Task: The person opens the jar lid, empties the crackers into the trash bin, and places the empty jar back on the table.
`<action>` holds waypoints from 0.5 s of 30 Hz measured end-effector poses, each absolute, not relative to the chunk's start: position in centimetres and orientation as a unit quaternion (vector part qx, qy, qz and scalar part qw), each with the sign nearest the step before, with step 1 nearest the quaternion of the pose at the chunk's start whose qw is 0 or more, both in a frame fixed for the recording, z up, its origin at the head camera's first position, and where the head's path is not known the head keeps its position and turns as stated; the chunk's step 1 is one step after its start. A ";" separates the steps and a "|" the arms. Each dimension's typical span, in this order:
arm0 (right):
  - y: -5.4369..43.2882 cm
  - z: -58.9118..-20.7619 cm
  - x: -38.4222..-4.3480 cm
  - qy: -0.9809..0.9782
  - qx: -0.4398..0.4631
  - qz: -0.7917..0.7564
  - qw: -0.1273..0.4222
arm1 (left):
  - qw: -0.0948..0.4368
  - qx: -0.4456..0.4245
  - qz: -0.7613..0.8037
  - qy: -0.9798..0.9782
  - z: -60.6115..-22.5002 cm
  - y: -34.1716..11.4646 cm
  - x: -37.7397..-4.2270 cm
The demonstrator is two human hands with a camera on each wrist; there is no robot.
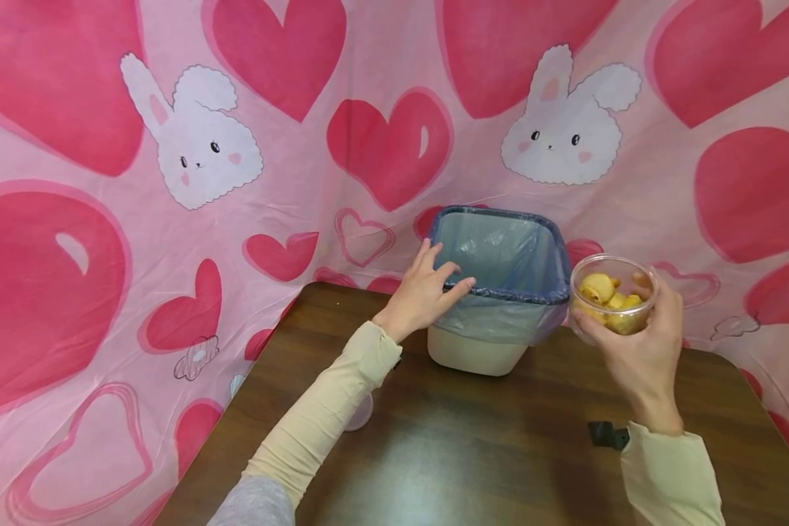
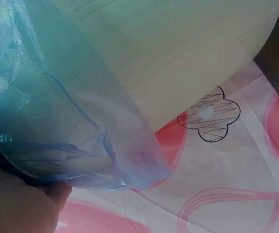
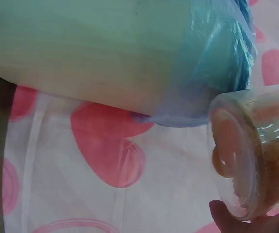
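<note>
A white trash bin (image 1: 475,351) with a translucent blue liner bag (image 1: 500,252) folded over its rim stands at the table's far side. My left hand (image 1: 421,294) is at the bin's near left rim, fingers spread and lightly bent, fingertips right at the liner's edge. My right hand (image 1: 647,351) grips a clear round plastic jar (image 1: 613,329), thumb on the near side and fingers round the far side. Yellow rounded pieces (image 1: 598,289) lie inside the open-topped jar. It is held just right of the bin, level with its rim, with its base showing in the right wrist view.
A round translucent lid-like disc (image 1: 360,413) lies on the brown table (image 1: 473,446), partly hidden under my left forearm. A pink cloth (image 1: 289,190) with hearts and rabbits hangs close behind the table and along its left side.
</note>
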State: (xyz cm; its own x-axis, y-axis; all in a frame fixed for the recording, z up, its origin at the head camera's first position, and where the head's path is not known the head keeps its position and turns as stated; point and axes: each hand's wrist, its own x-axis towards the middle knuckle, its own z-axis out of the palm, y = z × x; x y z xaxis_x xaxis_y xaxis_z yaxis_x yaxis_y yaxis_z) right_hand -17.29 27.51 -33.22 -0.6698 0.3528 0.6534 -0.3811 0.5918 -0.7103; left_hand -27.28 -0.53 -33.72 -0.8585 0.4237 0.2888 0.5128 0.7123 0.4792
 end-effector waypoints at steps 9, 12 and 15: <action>27.9 -31.8 -18.1 -0.820 0.012 0.404 0.405 | 0.082 -0.262 -0.284 -0.919 -33.8 -0.6 -27.3; 27.9 -31.6 -18.4 -0.833 0.014 0.385 0.398 | 0.079 -0.260 -0.288 -0.918 -33.7 -0.6 -27.4; 27.9 -31.5 -18.7 -0.842 0.017 0.370 0.392 | 0.075 -0.261 -0.291 -0.917 -33.7 -0.6 -27.4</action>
